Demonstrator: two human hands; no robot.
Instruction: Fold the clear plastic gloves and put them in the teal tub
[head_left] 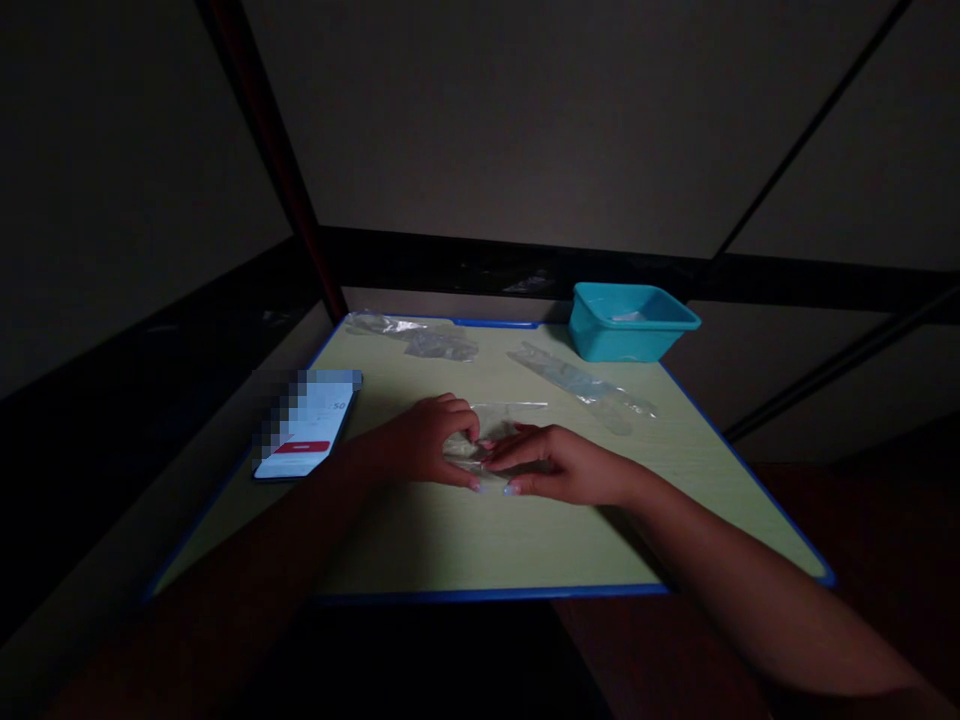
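Observation:
A clear plastic bag lies on the small table under both of my hands, its far edge catching the light. From the left, my left hand curls over it, with bent fingers and the thumb pressing near its close edge. My right hand comes in from the other side, fingers reaching onto the plastic and thumb close to the left thumb. The fingertips of the two hands nearly meet over the bag, and part of it is hidden beneath them.
A phone with a lit screen lies at the table's left edge. Crumpled clear plastic is at the back left, and a long clear plastic strip lies right of centre. A turquoise basket stands at the back right. Blue edging rims the table.

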